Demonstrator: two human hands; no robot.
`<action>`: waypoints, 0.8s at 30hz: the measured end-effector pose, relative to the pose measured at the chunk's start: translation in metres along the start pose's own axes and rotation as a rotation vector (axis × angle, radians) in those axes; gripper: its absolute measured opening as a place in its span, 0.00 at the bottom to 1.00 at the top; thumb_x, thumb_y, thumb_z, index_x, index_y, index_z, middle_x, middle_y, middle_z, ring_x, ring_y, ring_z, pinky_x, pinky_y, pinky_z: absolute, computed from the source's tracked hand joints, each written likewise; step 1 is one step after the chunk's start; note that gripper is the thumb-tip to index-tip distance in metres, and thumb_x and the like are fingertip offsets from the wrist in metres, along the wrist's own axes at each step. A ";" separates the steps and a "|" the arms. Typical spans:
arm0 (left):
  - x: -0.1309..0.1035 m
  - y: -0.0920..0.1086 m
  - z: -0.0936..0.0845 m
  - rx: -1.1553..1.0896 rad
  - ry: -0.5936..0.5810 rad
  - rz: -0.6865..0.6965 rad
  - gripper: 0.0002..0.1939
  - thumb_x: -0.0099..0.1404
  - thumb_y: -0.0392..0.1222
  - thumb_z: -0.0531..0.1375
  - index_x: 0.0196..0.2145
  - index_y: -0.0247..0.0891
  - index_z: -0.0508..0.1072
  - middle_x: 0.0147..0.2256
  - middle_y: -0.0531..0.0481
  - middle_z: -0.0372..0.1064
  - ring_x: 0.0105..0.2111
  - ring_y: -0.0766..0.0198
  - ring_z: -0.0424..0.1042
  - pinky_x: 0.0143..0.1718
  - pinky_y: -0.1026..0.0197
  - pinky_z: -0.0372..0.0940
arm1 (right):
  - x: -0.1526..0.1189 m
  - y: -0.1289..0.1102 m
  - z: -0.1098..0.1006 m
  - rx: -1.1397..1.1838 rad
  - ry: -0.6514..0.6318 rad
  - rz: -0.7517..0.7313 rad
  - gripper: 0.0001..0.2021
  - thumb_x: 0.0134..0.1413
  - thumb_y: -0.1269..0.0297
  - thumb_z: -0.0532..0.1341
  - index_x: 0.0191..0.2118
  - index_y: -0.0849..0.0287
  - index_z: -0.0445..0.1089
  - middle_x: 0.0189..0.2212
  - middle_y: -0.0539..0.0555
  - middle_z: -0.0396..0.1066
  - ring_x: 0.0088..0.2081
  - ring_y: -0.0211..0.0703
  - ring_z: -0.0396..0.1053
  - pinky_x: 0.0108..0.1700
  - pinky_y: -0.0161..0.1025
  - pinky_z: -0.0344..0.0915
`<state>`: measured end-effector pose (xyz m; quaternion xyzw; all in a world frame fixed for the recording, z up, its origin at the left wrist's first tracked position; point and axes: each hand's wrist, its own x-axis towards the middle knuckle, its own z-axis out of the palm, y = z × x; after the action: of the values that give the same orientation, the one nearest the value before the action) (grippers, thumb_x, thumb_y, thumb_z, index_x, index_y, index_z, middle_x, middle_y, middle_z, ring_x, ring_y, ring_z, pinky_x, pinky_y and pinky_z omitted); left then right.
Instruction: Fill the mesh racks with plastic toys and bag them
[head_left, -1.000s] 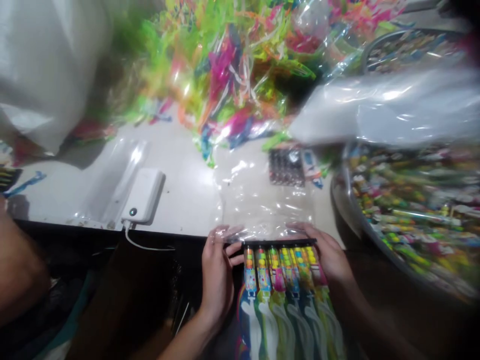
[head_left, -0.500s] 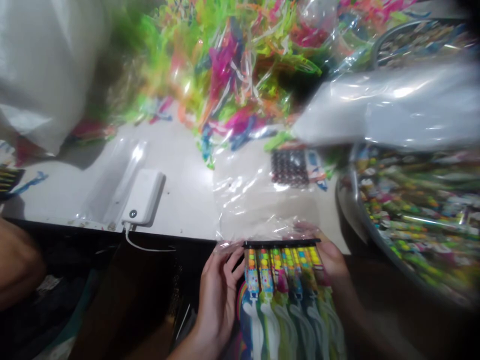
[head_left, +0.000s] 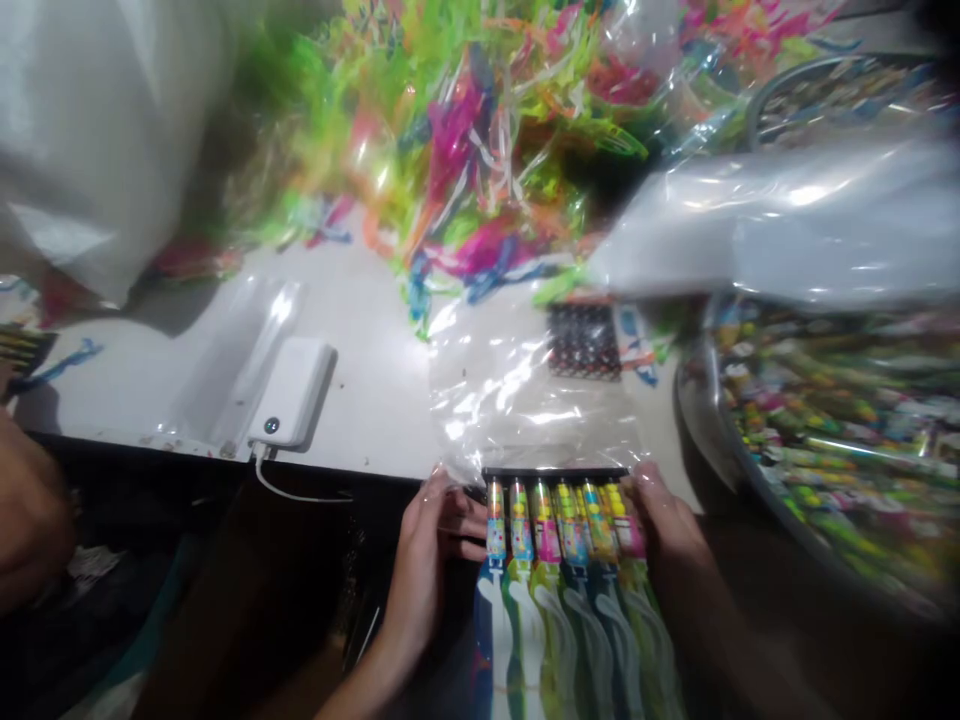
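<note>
So here's the table, running right across the view, and its near edge is the danger line: everything being handled sits at that edge or out past it, so a slackened grip could send it down into the dark at 6 o'clock. Big pile of bright plastic pieces at 12, loose ends spilling nearer; those could well snag the film. A tall pale bag walls off 10 o'clock. At 3, the full metal basin crowds the right elbow room, a crumpled white plastic bag sprawled over its far part at 2, and another full basin behind.

Now the clear plastic sheet, creased and shiny, lying from mid-view down to 5 o'clock; pull unevenly and it may pucker or tear. And there's the tube strip at 5, six tubes under a black bar, the bar right at the sheet's near edge; whether it's inside, I can't tell. Lift one side alone and it could tilt, tails swinging.

Left hand, narrowed on the sheet's corner, fingers reaching behind the strip; right hand, closed around the strip's right end, fingers mostly hidden. Someone's arm at 8. White power bank at 9, dotted packet at 3, and that cable, looping over the edge, ready to catch a sleeve!
</note>
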<state>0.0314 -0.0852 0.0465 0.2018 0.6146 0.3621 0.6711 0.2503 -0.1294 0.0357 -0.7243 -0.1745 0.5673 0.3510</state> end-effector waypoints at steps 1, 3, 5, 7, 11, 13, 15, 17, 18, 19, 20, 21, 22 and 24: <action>0.002 0.000 -0.001 0.020 -0.007 0.001 0.23 0.63 0.61 0.67 0.33 0.36 0.75 0.30 0.49 0.78 0.25 0.62 0.76 0.28 0.63 0.71 | -0.003 -0.004 0.001 -0.011 0.011 0.032 0.32 0.60 0.29 0.54 0.26 0.54 0.75 0.20 0.56 0.72 0.26 0.52 0.73 0.27 0.43 0.69; 0.005 0.002 -0.003 0.068 -0.015 0.000 0.25 0.64 0.64 0.66 0.35 0.36 0.77 0.29 0.48 0.78 0.24 0.62 0.76 0.29 0.63 0.71 | -0.008 -0.013 0.002 -0.046 0.043 0.078 0.34 0.60 0.28 0.51 0.25 0.54 0.73 0.20 0.55 0.72 0.27 0.52 0.72 0.29 0.43 0.69; 0.005 0.004 -0.004 0.115 -0.009 0.021 0.27 0.63 0.67 0.65 0.35 0.35 0.78 0.28 0.48 0.77 0.24 0.62 0.75 0.28 0.63 0.71 | -0.013 -0.021 0.002 -0.124 0.081 0.097 0.35 0.61 0.28 0.49 0.28 0.56 0.75 0.22 0.57 0.74 0.29 0.53 0.74 0.36 0.45 0.71; 0.004 0.005 -0.006 0.170 0.036 0.092 0.27 0.62 0.67 0.66 0.34 0.36 0.79 0.28 0.49 0.77 0.26 0.62 0.76 0.28 0.64 0.71 | -0.015 -0.022 -0.001 -0.244 0.109 0.073 0.35 0.62 0.30 0.48 0.30 0.56 0.77 0.25 0.59 0.77 0.31 0.56 0.74 0.39 0.47 0.71; -0.006 0.004 -0.012 0.342 0.132 0.242 0.23 0.65 0.64 0.66 0.35 0.40 0.83 0.34 0.47 0.81 0.37 0.55 0.79 0.41 0.60 0.74 | -0.012 -0.007 -0.012 -0.455 0.018 -0.305 0.28 0.61 0.36 0.51 0.36 0.51 0.81 0.32 0.62 0.80 0.35 0.63 0.76 0.43 0.52 0.72; -0.013 0.004 -0.015 0.419 0.155 0.264 0.20 0.66 0.61 0.66 0.40 0.42 0.84 0.38 0.46 0.82 0.44 0.51 0.79 0.49 0.58 0.73 | -0.010 0.003 -0.017 -0.479 -0.052 -0.440 0.24 0.58 0.38 0.54 0.38 0.47 0.81 0.37 0.61 0.81 0.39 0.65 0.77 0.46 0.53 0.73; -0.021 0.004 -0.016 0.461 0.148 0.279 0.18 0.67 0.59 0.66 0.43 0.44 0.85 0.40 0.46 0.82 0.49 0.49 0.78 0.54 0.57 0.71 | -0.011 0.010 -0.021 -0.486 -0.075 -0.462 0.22 0.59 0.39 0.55 0.36 0.46 0.81 0.35 0.61 0.81 0.38 0.64 0.78 0.44 0.53 0.73; -0.027 0.004 -0.018 0.487 0.082 0.288 0.20 0.68 0.61 0.64 0.43 0.44 0.85 0.43 0.45 0.82 0.51 0.48 0.78 0.56 0.57 0.71 | -0.014 0.016 -0.022 -0.495 -0.073 -0.478 0.23 0.62 0.40 0.54 0.33 0.46 0.81 0.30 0.60 0.79 0.33 0.61 0.77 0.39 0.52 0.74; -0.029 0.004 -0.019 0.502 0.046 0.284 0.22 0.69 0.62 0.63 0.44 0.43 0.84 0.45 0.44 0.82 0.52 0.48 0.78 0.56 0.57 0.71 | -0.016 0.019 -0.022 -0.497 -0.065 -0.486 0.24 0.63 0.40 0.52 0.33 0.46 0.81 0.29 0.60 0.79 0.32 0.60 0.77 0.37 0.51 0.74; -0.030 0.002 -0.022 0.522 0.018 0.273 0.24 0.70 0.64 0.60 0.46 0.42 0.84 0.47 0.43 0.82 0.52 0.48 0.79 0.57 0.56 0.72 | -0.019 0.022 -0.021 -0.496 -0.051 -0.495 0.24 0.64 0.40 0.52 0.34 0.45 0.82 0.31 0.59 0.79 0.33 0.60 0.77 0.37 0.50 0.75; -0.031 0.000 -0.025 0.544 -0.005 0.261 0.27 0.71 0.65 0.57 0.48 0.41 0.83 0.48 0.43 0.82 0.52 0.48 0.79 0.57 0.56 0.72 | -0.021 0.025 -0.021 -0.493 -0.034 -0.503 0.25 0.65 0.40 0.51 0.38 0.45 0.82 0.33 0.59 0.80 0.35 0.60 0.79 0.38 0.49 0.76; -0.032 -0.002 -0.030 0.563 -0.027 0.250 0.29 0.73 0.66 0.54 0.49 0.40 0.82 0.49 0.42 0.81 0.52 0.49 0.79 0.58 0.55 0.72 | -0.023 0.028 -0.020 -0.490 -0.016 -0.511 0.25 0.66 0.40 0.50 0.42 0.45 0.83 0.37 0.59 0.81 0.38 0.60 0.80 0.39 0.48 0.77; -0.032 -0.005 -0.035 0.578 -0.046 0.242 0.31 0.74 0.66 0.51 0.51 0.39 0.81 0.49 0.42 0.81 0.52 0.50 0.79 0.58 0.54 0.72 | -0.025 0.032 -0.020 -0.487 0.003 -0.518 0.25 0.68 0.41 0.50 0.47 0.45 0.82 0.41 0.58 0.82 0.41 0.59 0.81 0.40 0.46 0.78; -0.034 -0.010 -0.046 0.615 -0.097 0.248 0.32 0.77 0.65 0.47 0.53 0.39 0.79 0.51 0.42 0.81 0.53 0.52 0.80 0.58 0.54 0.73 | -0.030 0.038 -0.020 -0.489 0.022 -0.531 0.25 0.70 0.44 0.49 0.53 0.45 0.81 0.46 0.56 0.82 0.45 0.56 0.81 0.42 0.40 0.79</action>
<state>-0.0101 -0.1244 0.0546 0.4854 0.6331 0.2284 0.5581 0.2545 -0.1813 0.0315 -0.7223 -0.4831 0.3901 0.3044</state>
